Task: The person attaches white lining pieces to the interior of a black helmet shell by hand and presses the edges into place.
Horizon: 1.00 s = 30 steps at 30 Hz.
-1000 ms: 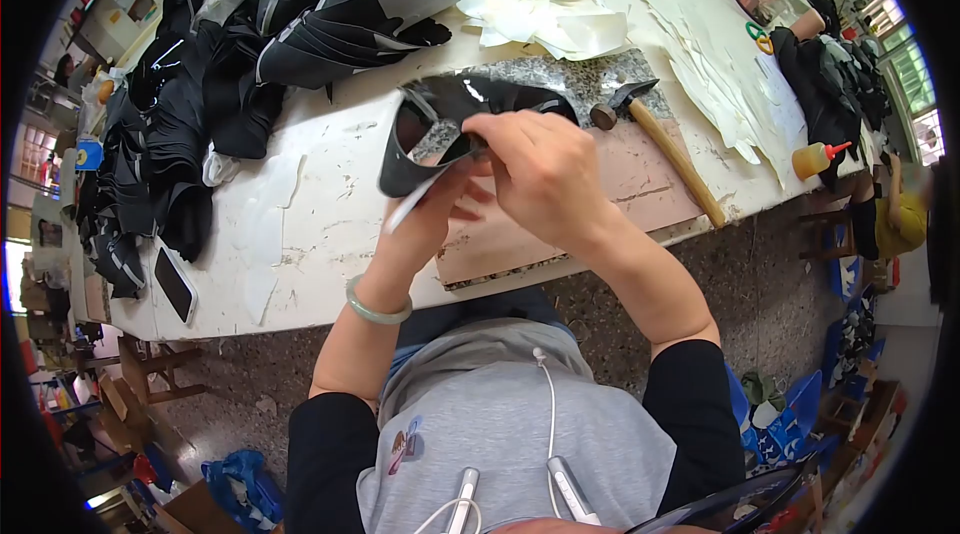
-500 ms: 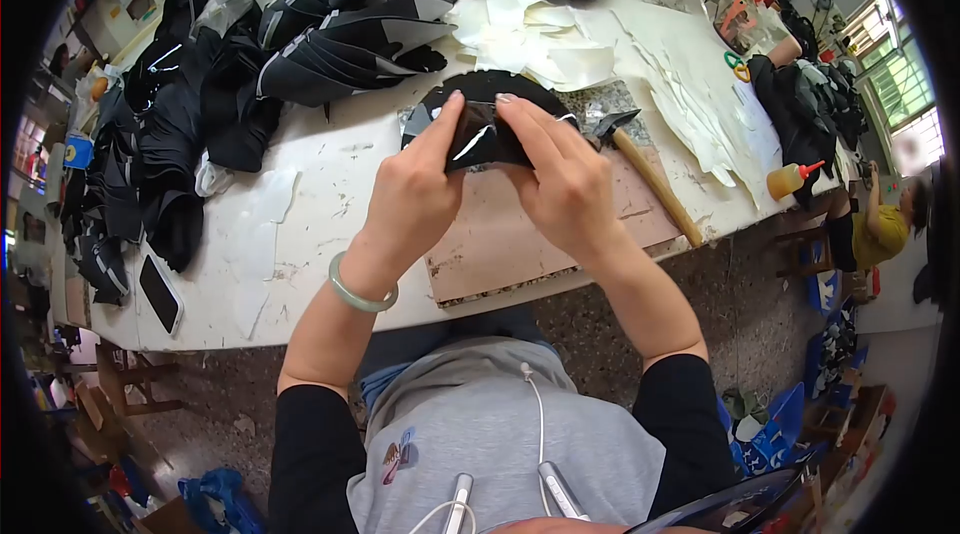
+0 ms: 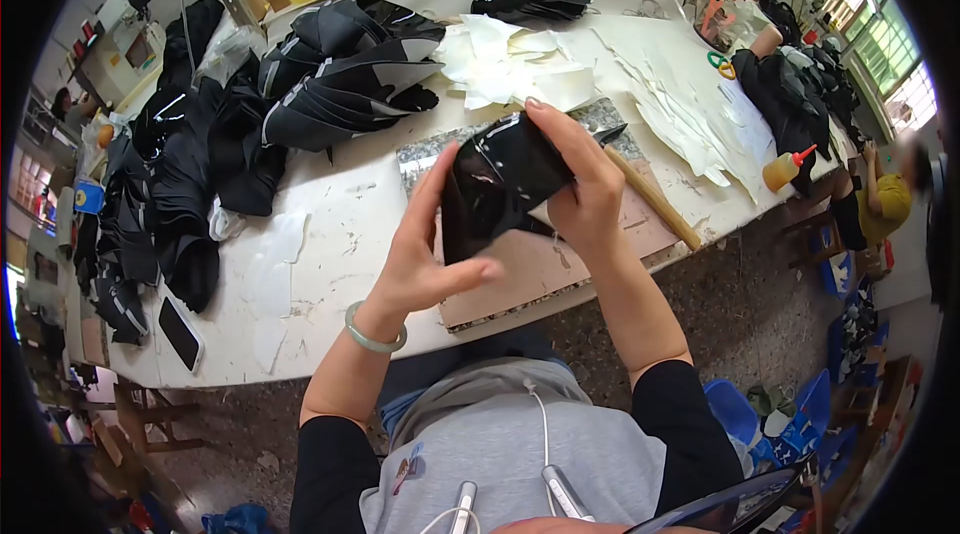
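A glossy black shoe upper (image 3: 510,164), curved and shiny, is held up over the work board. My right hand (image 3: 588,179) grips its right side, fingers behind it and thumb below. My left hand (image 3: 425,244) lies along its left edge with fingers stretched out and the thumb spread away, so it supports rather than grips. Under both hands is a pinkish board (image 3: 500,296) on a speckled stone slab (image 3: 420,159). Just right of my right hand lies a hammer (image 3: 655,199) with a wooden handle; its head is partly hidden by my fingers.
Stacked black uppers (image 3: 340,84) and a heap of black pieces (image 3: 170,174) fill the left. White sheets (image 3: 515,64) lie behind the board, more (image 3: 680,104) to the right. A phone (image 3: 180,334) is near the front edge, a glue bottle (image 3: 788,169) at right. A person (image 3: 885,199) sits beyond.
The upper has been turned and raised, showing its glossy face. My left hand has loosened, its thumb now spread. My right hand has shifted slightly and still grips. The head view has shifted somewhat.
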### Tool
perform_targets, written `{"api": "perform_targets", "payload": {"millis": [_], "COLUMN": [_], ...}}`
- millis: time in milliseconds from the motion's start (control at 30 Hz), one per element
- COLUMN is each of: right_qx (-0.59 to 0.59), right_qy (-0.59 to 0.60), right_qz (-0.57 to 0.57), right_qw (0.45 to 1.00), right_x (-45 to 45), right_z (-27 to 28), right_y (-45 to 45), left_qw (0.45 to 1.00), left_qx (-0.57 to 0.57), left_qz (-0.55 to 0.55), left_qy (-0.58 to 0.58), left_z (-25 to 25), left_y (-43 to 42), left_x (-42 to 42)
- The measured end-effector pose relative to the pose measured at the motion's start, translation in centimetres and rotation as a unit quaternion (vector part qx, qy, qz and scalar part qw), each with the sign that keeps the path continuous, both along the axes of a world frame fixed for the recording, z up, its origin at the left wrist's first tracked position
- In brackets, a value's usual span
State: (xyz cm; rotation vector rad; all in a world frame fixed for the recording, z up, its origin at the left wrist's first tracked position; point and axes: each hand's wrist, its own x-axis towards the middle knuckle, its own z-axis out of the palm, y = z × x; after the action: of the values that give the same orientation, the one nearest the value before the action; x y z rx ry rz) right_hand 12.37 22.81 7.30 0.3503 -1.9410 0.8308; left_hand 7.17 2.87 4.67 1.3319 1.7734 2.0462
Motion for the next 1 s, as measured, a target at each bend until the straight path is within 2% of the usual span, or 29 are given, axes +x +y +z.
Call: {"api": "perform_targets", "payload": {"millis": [67,167,200,233,300,333,433,500,567,633,667,700,767,800,933,1000], "right_qx": [0.002,-0.05,-0.064,-0.094,-0.062,-0.042,0.052,0.11,0.256,0.398,0.423,0.44,0.474,0.475,0.466,0.472], "right_qy": [0.023,-0.038,-0.103,-0.114,-0.165,-0.185,-0.226,-0.276,-0.227,-0.148,-0.111,-0.119,-0.139,-0.147,-0.104,-0.133], "right_qz": [0.012,0.127,0.192,0.246,0.285,0.305,0.344,0.34,0.196,0.048,0.011,0.021,0.047,0.06,0.044,0.038], "right_qw": [1.0,0.99,0.974,0.958,0.942,0.933,0.91,0.892,0.919,0.904,0.899,0.89,0.868,0.865,0.877,0.871], "right_x": [0.1,1.2,1.8,2.4,4.0,4.6,4.6,4.7,4.4,3.7,3.2,2.9,3.1,3.5,4.2,5.1], "right_z": [0.0,-0.1,0.2,1.2,3.5,4.3,5.2,5.1,4.5,2.4,0.6,-1.3,-5.1,-6.1,-7.0,-7.1], "right_y": [-0.2,0.0,1.2,1.6,2.5,2.9,4.6,5.3,4.1,3.7,3.4,3.1,2.6,2.2,1.7,0.9], "left_qw": [0.967,0.956,0.972,0.986,0.972,0.958,0.93,0.872,0.783,0.705,0.656,0.63,0.619,0.615,0.615,0.68], "left_qx": [0.108,-0.037,-0.039,-0.079,-0.156,-0.172,-0.168,-0.211,-0.268,-0.268,-0.292,-0.308,-0.402,-0.406,-0.431,-0.373], "left_qz": [-0.123,-0.111,-0.119,-0.118,-0.115,-0.087,-0.076,-0.033,0.046,0.142,0.164,0.171,0.11,0.078,0.119,0.14], "left_qy": [-0.197,-0.267,-0.2,-0.088,0.136,0.212,0.32,0.441,0.559,0.641,0.677,0.692,0.665,0.671,0.649,0.616], "left_z": [-0.8,2.1,3.5,4.6,6.3,7.1,8.1,8.2,7.5,4.9,3.0,0.9,-2.7,-3.3,-3.3,-3.7], "left_y": [0.0,-2.0,-1.8,-2.0,-2.7,-2.7,-2.0,-1.3,-1.0,-0.5,-0.4,-0.1,-0.3,-0.4,-0.1,0.7], "left_x": [0.3,0.0,0.0,-0.4,-1.6,-1.8,-1.9,-1.9,-2.2,-2.7,-3.0,-2.9,-2.0,-1.0,0.7,1.0]}}
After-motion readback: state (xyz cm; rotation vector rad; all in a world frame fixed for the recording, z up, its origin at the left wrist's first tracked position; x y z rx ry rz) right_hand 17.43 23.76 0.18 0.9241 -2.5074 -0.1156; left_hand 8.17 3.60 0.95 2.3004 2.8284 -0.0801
